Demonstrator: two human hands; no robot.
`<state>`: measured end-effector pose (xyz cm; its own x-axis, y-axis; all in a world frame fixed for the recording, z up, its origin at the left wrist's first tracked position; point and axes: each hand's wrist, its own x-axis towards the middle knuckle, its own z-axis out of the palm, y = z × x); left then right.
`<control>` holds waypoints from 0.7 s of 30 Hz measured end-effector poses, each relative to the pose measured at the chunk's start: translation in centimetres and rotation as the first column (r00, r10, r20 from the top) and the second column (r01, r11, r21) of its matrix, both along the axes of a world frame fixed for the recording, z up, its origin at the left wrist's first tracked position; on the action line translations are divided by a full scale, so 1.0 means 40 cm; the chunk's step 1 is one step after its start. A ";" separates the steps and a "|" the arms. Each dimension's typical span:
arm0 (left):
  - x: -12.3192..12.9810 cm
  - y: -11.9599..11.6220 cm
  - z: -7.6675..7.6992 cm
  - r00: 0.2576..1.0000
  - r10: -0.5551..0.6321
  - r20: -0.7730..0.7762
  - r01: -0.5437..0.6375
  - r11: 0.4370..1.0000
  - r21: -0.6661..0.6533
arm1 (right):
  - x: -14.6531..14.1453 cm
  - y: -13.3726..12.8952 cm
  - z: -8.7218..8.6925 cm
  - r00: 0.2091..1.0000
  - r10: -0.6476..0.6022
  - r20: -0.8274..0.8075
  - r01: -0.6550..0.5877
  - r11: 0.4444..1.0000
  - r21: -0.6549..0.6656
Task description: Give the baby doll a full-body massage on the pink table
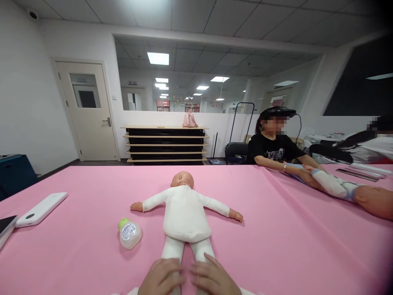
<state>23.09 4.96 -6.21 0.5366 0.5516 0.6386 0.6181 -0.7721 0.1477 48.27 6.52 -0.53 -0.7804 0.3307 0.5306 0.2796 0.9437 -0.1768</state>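
A doll (186, 213) with a white cloth body lies on the pink-covered table, head away from me, arms spread wide and face not visible. My left hand (162, 276) rests over its left-side leg near the bottom edge. Over the other leg is my right hand (215, 276), its fingers spread and slightly blurred. Both hands look open, palms down, with the lower legs partly hidden beneath them. To the left of the doll lies a clear bottle (130, 234) with a green cap and a label.
A white device (43, 209) and a dark-screened one (6, 229) lie at the left. At the right, a person (273, 143) in a black shirt handles another doll (334, 182). Dark and white strips (357, 175) lie beyond it.
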 end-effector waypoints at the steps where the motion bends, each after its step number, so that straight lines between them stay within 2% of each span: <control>1: -0.006 0.001 0.010 1.000 0.027 0.007 -0.027 0.999 0.030 | 0.003 0.005 0.006 0.998 -0.054 -0.027 0.055 0.998 0.009; 4: -0.010 0.000 0.027 0.991 0.131 0.029 -0.134 0.985 0.111 | 0.002 0.014 0.001 0.977 -0.197 -0.085 0.196 0.980 -0.013; 6: -0.005 -0.005 0.028 0.988 0.155 0.012 -0.155 0.981 0.120 | -0.006 0.015 -0.015 0.973 -0.218 -0.072 0.219 0.976 -0.002; 10: 0.009 -0.023 0.035 0.993 0.108 -0.038 -0.106 0.993 0.045 | -0.026 0.014 -0.051 0.991 -0.132 0.027 0.129 0.988 0.085; 13: 0.012 -0.034 0.059 0.994 -0.038 -0.099 0.038 0.999 -0.009 | -0.040 0.010 -0.060 0.997 0.010 0.074 -0.022 0.987 0.159; 15: 0.012 -0.042 0.081 0.986 -0.120 -0.113 0.114 0.992 -0.058 | -0.046 0.000 -0.052 0.993 0.088 0.076 -0.099 0.983 0.156; 18: 0.015 -0.057 0.112 0.982 -0.182 -0.053 0.169 0.967 -0.191 | -0.051 -0.023 -0.030 0.988 0.136 0.067 -0.137 0.991 0.006; 21: 0.029 -0.078 0.127 0.965 -0.260 0.035 0.253 0.886 -0.388 | -0.057 -0.050 -0.017 0.978 0.205 0.026 -0.194 0.955 -0.225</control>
